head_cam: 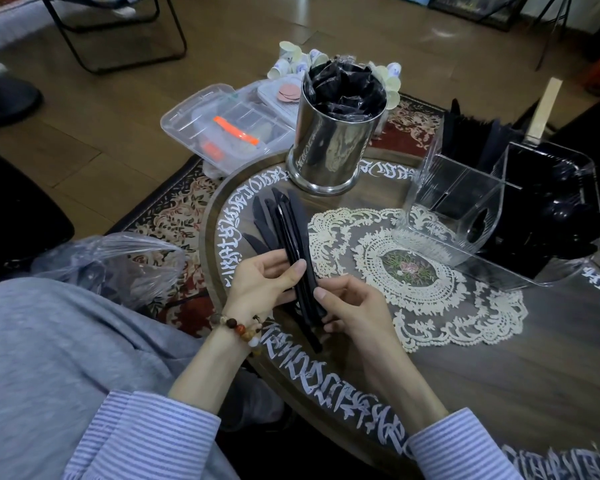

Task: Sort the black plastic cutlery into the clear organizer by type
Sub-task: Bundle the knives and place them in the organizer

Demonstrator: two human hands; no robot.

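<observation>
A bundle of several black plastic knives point(288, 223) fans out over the table's left side, blades pointing away from me. My left hand point(262, 284) grips the bundle around its middle, thumb across the top. My right hand point(354, 306) pinches the knife handles just below, fingers curled round them. The clear organizer point(465, 202) stands at the right of the table, tilted toward me, its near compartments see-through. Black cutlery point(475, 136) stands in its far compartments.
A steel cylinder point(329, 147) stuffed with black wrapped items stands at the table's far edge. A black tray point(568, 202) lies behind the organizer. A lace doily point(430, 271) covers the table centre. A clear plastic bag point(118, 265) rests on my lap, and a lidded plastic box point(222, 126) sits on the floor.
</observation>
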